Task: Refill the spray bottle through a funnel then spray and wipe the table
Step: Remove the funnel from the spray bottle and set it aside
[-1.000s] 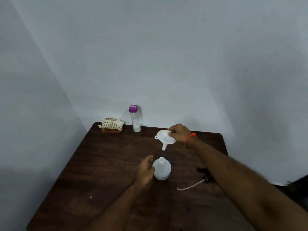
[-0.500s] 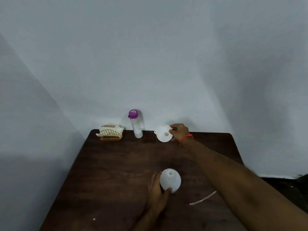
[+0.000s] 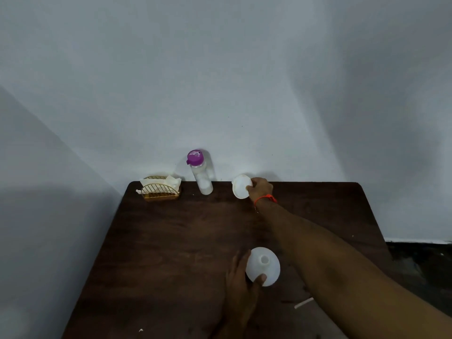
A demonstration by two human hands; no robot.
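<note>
White plastic marks both task pieces. The left hand [image 3: 241, 281] curls round the open-necked spray bottle [image 3: 263, 266] near the bench's [image 3: 171, 241] front, probably to steady it for filling. The right hand [image 3: 259, 189] pinches the funnel [image 3: 241, 186] by its rim at the far edge, well apart from the bottle's mouth, beside a purple-capped bottle [image 3: 200, 173] that likely holds the refill. A wire napkin holder [image 3: 160, 190] stands further left.
</note>
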